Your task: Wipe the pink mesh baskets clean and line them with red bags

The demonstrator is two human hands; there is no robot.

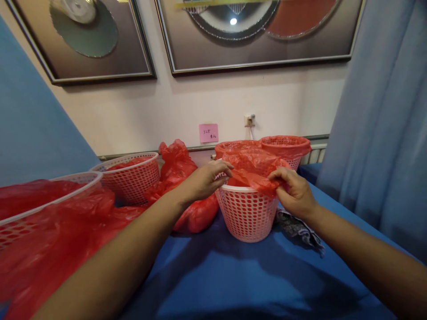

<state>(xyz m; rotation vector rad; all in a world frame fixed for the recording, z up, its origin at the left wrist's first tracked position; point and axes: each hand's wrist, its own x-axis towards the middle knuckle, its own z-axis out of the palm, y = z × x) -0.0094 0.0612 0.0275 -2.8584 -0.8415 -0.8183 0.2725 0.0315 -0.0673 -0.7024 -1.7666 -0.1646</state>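
Blue cloth [233, 275] is spread under the white basket [247, 213]. Nearer than that basket and to its left, a larger basket [50, 186] is draped in red film. At the white basket's rim a red plastic bag [253, 171] is held by both hands, pinched at its left edge by the left hand [203, 180] and gripped at its right edge by the curled right hand [295, 191]. A grey rag [296, 229] is seen just right of the basket, and two lined baskets [287, 144] behind it. The thin bag could be torn if dragged hard over the rim, or the light basket tipped.
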